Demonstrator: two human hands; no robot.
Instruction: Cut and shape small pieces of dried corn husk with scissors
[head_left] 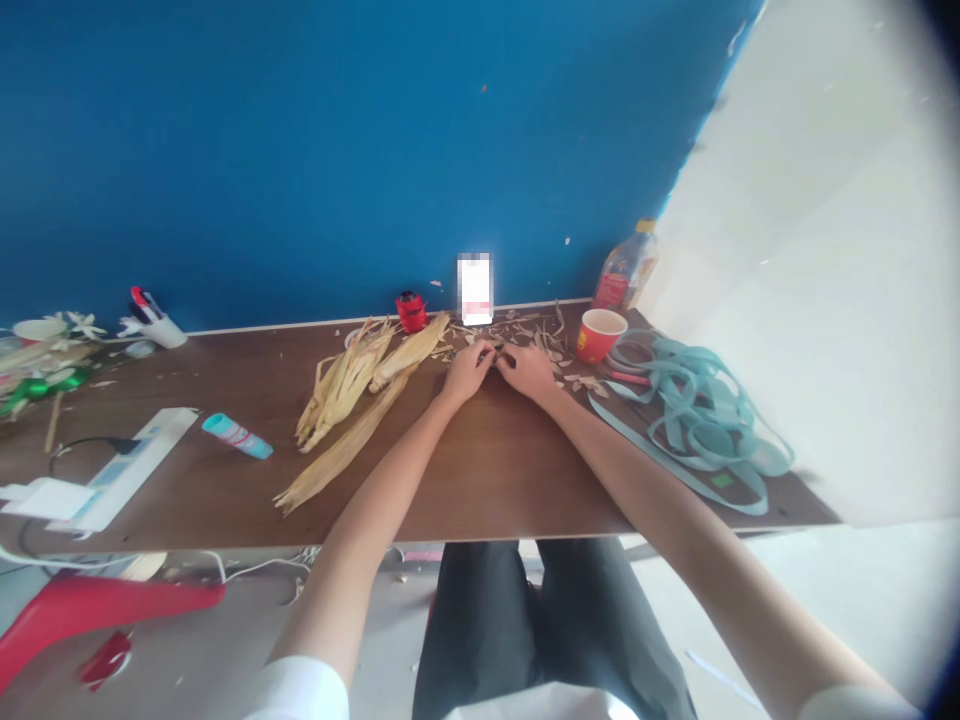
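Observation:
My left hand (471,368) and my right hand (527,369) are close together over the brown table, in front of a propped-up phone (475,288). Fingers of both hands are pinched together around something small and dark between them, too small to make out. Husk scraps (551,345) lie behind and beside the hands. Dried corn husks (345,385) are spread to the left of my left hand. A red paper cup (600,336) stands to the right of my right hand.
Teal ribbon (697,410) lies in a tangle at the right, before a plastic bottle (626,268). A red spool (411,312) stands at the back. At the left are a blue tube (237,436), a power strip (135,470) and a white pen cup (165,330).

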